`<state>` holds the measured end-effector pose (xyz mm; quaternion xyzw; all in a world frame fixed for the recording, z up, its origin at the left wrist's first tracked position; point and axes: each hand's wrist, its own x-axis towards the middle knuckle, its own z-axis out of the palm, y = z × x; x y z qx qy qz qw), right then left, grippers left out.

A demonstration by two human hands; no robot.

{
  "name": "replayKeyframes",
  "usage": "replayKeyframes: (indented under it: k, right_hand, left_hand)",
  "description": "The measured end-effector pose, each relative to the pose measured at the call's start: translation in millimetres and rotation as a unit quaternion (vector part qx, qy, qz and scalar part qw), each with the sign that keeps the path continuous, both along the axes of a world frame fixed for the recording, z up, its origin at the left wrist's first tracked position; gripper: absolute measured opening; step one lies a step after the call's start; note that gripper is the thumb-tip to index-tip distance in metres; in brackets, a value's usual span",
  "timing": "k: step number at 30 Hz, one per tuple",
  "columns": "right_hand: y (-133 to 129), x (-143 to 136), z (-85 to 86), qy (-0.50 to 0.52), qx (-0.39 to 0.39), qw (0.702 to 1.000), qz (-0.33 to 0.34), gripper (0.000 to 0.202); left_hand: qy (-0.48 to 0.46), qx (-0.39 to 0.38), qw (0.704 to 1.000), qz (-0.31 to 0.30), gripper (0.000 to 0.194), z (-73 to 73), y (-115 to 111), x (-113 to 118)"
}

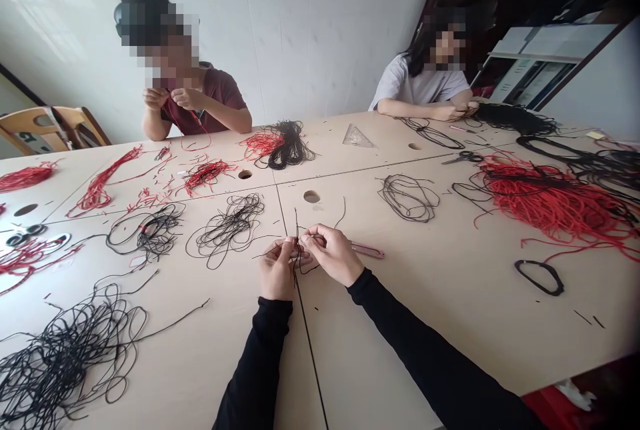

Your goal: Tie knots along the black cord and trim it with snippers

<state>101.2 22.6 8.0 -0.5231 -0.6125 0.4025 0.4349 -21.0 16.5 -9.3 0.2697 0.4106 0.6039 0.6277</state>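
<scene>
Both my hands meet over the seam in the table, pinching a thin black cord (303,269) whose loose ends stick out above and below the fingers. My left hand (279,269) is closed on the cord, thumb against fingers. From the other side my right hand (334,251) grips it too, its fingertips close to the left thumb. The knot or crossing between the fingers is too small to make out. Partly behind my right wrist lies a pink tool (369,250) on the table. A loose coil of black cord (231,227) lies left of my hands, another coil (409,198) to the right.
A big tangle of black cord (65,350) covers the near left. Red cord (555,203) is heaped at the right, near dark scissors (463,157). A clear set square (357,137) lies farther back. Two people sit across the table (400,350), their hands on cords.
</scene>
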Motion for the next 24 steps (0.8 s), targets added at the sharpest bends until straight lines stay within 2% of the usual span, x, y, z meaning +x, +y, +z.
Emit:
replayKeyframes:
  k: [7, 13, 20, 24]
  right_hand:
    - [-1.8, -1.5, 1.7, 0.049, -0.030, 0.998, 0.006, 0.025]
    - [-2.1, -0.4, 3.4, 0.030, -0.002, 1.000, 0.006, 0.026]
    - [0.3, 2.2, 4.1, 0.028, 0.025, 0.999, 0.007, 0.024]
    - [1.5, 2.2, 2.7, 0.053, 0.019, 0.998, 0.006, 0.025]
  left_hand:
    - [-0.028, -0.016, 0.998, -0.045, 0.034, 3.0, 0.4, -0.8]
    - [0.003, -0.003, 1.000, -0.022, 0.031, 3.8, -1.2, -0.3]
    - [0.027, 0.002, 0.999, -0.036, 0.029, 3.7, -2.4, 0.5]
    - [0.010, -0.006, 0.999, -0.049, 0.028, 5.0, -2.9, 1.2]
